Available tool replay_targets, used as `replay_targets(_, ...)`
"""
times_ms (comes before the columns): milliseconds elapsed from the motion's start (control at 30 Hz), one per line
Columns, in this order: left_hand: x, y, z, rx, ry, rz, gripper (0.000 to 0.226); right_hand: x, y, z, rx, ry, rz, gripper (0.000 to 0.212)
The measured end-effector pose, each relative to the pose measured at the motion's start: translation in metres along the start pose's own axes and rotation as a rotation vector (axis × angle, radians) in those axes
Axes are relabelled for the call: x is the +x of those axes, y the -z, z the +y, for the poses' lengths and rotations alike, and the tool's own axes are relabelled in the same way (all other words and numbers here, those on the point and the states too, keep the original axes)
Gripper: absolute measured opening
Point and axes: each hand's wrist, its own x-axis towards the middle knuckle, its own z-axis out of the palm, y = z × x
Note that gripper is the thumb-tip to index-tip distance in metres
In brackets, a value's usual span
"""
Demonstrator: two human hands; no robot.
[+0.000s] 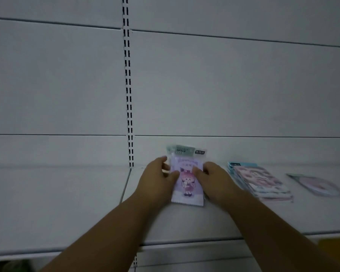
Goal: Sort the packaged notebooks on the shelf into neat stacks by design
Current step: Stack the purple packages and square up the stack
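Note:
A purple packaged notebook [186,183] with a pink-haired cartoon girl stands tilted on the white shelf [67,203], with a green header card at its top. More packs seem to lie behind it. My left hand [157,177] grips its left edge, thumb on the front. My right hand [210,179] grips its right edge the same way. To the right lies a fanned stack of blue-and-pink notebooks [259,181]. Further right lies a single pink pack [318,185].
The shelf's white back panel [224,85] rises behind the packs, with a slotted upright [128,95] left of my hands. The shelf's front edge [185,243] runs below my forearms. Something yellow [334,246] shows at the lower right.

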Motion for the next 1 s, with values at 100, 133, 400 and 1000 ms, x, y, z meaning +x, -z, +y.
replay_targets(100, -0.001, 0.006, 0.001, -0.143, -0.079, 0.021, 0.043, -0.002, -0.002, -0.009, 0.244, 0.102, 0.035, 0.018)
replay_targets(133, -0.003, 0.008, 0.0, -0.182, -0.096, 0.018, 0.04, -0.002, -0.004, -0.01, 0.292, 0.13, 0.034, 0.019)
replay_targets(400, -0.016, 0.005, 0.0, -0.555, 0.025, -0.217, 0.042, -0.01, -0.023, -0.004, 0.572, 0.131, -0.083, 0.02)
replay_targets(1000, -0.021, 0.015, 0.012, -0.028, -0.08, -0.253, 0.042, -0.011, -0.016, 0.0, 0.351, 0.144, -0.197, 0.047)
